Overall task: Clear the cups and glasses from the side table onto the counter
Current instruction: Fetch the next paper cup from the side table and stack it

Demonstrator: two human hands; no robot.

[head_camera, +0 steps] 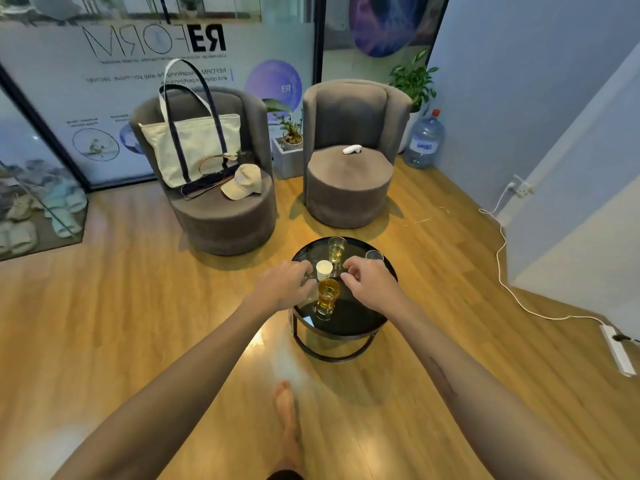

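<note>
A round black glass side table (353, 317) stands on the wooden floor in front of me. On it are a glass of amber drink (327, 296) near the front, a white paper cup (324, 270) behind it, a clear glass with a little yellow liquid (336, 249) at the back, and an empty clear glass (374, 257) at the right rim. My left hand (284, 284) hovers left of the paper cup, fingers curled, holding nothing. My right hand (369, 280) hovers on the right of the amber glass, fingers also curled and empty.
Two grey round armchairs face the table: the left one (221, 216) holds a canvas tote bag (188, 148) and a beige cap (242, 181). A water jug (424, 140) stands by the right wall. A white cable (509, 271) and power strip (618, 353) lie on the floor at right. My bare foot (287, 414) is below.
</note>
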